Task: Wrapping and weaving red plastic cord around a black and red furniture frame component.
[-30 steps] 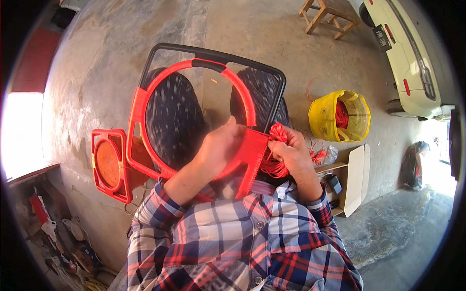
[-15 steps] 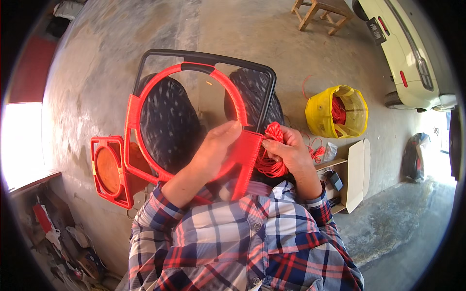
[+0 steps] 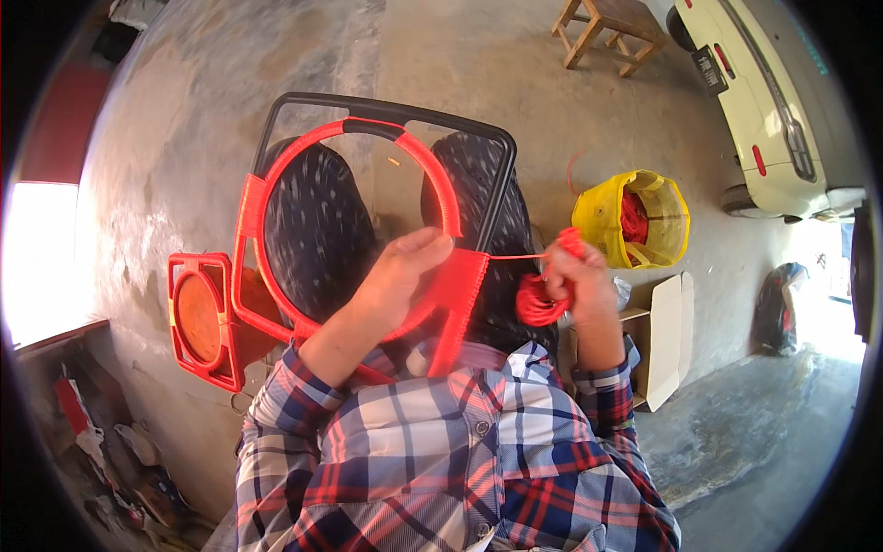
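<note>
Left hand [image 3: 405, 276] reaches forward from plaid sleeve, fingers curled around lower rim of red-wrapped ring frame [image 3: 354, 225] resting over lap. Right hand [image 3: 578, 276] raised at right, fingers closed on red cord bundle [image 3: 536, 302]; taut strand runs from fingertips to frame's wrapped corner.

We held the ring frame [image 3: 349, 230] over our lap, a lamp frame [image 3: 204, 317] on the floor to its left, the bucket [image 3: 635, 221] and cardboard box [image 3: 658, 336] to its right.
</note>
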